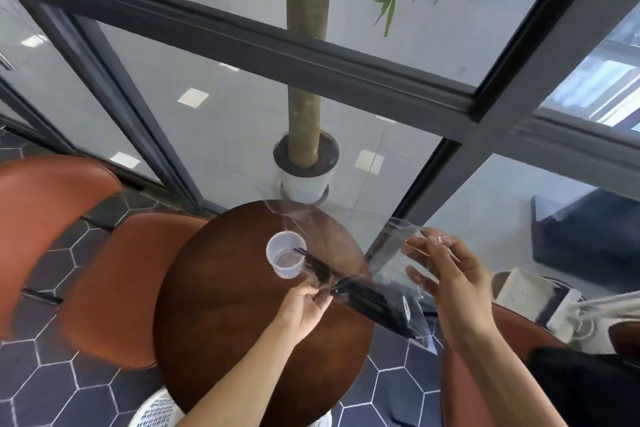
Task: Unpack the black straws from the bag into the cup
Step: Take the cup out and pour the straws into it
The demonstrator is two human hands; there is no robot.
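Straws, black bundle, poking from clear bag, tips leaning over cup rim on round table. Left hand pinching bundle at bag mouth, fingers curling round it. Right hand holding up bag's far end, fingers spread, thumb pressing film. Bag edges blurring, barely showing; straw count unclear.

in front of me is a small round table with a dark brown wooden top. a clear plastic cup stands upright on it, toward the far side near the middle. the table itself stands on a floor of dark hexagonal tiles.
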